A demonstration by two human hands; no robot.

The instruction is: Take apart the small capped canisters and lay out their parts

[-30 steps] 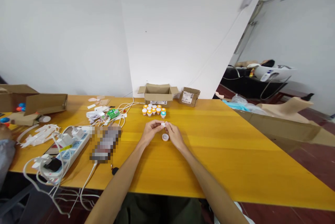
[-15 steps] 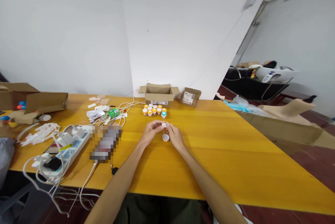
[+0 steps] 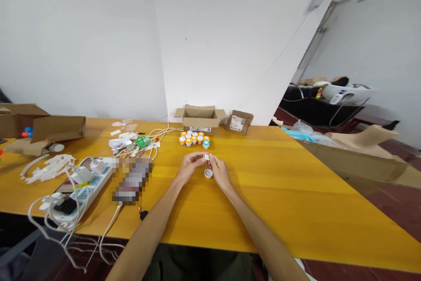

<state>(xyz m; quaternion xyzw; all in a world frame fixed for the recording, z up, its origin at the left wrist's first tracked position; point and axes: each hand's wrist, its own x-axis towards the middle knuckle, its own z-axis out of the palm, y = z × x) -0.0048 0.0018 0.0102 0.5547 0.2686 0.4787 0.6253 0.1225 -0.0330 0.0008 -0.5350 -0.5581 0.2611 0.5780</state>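
My left grip (image 3: pixel 188 167): fingertips pinched on a white piece (image 3: pixel 206 157). Piece: between both hands, over the worktop (image 3: pixel 279 184), just beyond the cup (image 3: pixel 208 173). My right grip (image 3: pixel 219 172): pinching its other side. Handling advised: light, even pressure.

Head cam, fwd/down o'er table (image 3: pixel 296 193)

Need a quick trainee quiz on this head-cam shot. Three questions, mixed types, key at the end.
1. What is held between the left hand and right hand?
2. Which rim colour shows on only one of the clustered containers: A red, B teal, C orange?
3. True or false: the middle open carton stands farther from the hands than those containers.

Key: 1. A small white piece; 2. B; 3. True.
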